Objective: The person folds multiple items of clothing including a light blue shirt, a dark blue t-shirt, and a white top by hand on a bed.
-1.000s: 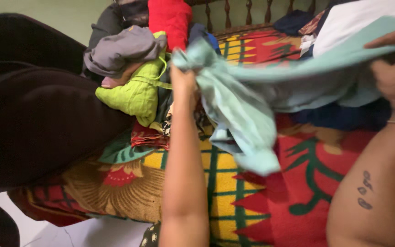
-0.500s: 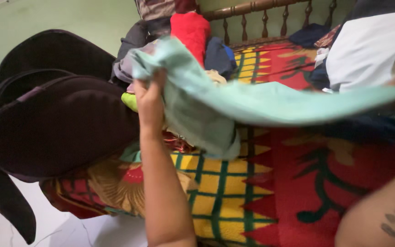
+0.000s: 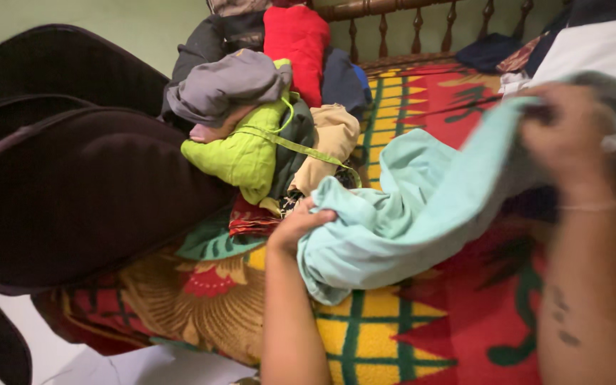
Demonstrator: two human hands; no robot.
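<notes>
The left hand was closed on one end of a pale mint-green cloth, fingers curled over the bunched fabric near the middle of the bed. The right hand, blurred, gripped the cloth's other end higher up and further to the right, so the cloth sloped down from right to left and sagged onto the patterned bedspread, a red, yellow and green cover. Just beyond the left hand, on the far left part of the bed, lay a pile of clothes: a lime-green garment with a grey garment on top, a tan piece beside them, and a red garment against the wooden headboard. A dark maroon cushion-like shape filled the left side. White fabric lay at the far right.
</notes>
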